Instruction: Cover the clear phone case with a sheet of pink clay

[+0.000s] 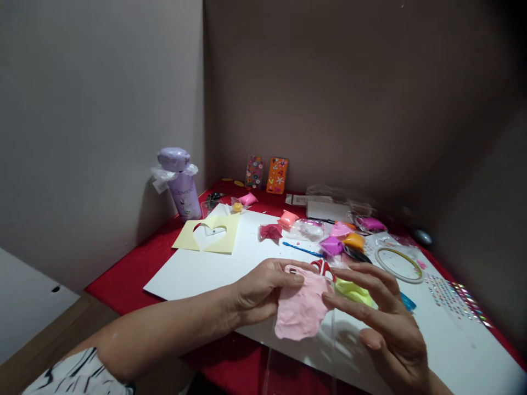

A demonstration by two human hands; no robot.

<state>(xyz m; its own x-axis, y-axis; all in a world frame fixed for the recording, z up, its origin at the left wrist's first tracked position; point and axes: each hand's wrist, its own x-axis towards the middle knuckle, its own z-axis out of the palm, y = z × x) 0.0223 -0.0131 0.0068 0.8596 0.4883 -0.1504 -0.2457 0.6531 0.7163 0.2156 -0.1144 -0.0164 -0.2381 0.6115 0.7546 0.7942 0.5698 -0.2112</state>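
My left hand (263, 288) grips a clear phone case (272, 373) near its top, the thumb lying on pink clay (302, 307). This clay is spread in an uneven, lumpy-edged sheet over the upper part of the case, and the lower part is see-through and bare. A small camera cutout shows at the clay's upper left. My right hand (382, 323) has its fingers stretched apart, with one fingertip against the clay's right edge. Behind the case, red-handled scissors (323, 269) and yellow-green clay (354, 292) lie partly hidden by my right hand.
A white board (251, 247) covers much of the red cloth (123, 274). Several clay packets, such as a purple one (331, 246), lie beyond my hands. At left are a yellow heart-cutout card (185, 238) and a purple bottle (183, 192). Decorated phone cases (277, 175) lean on the wall.
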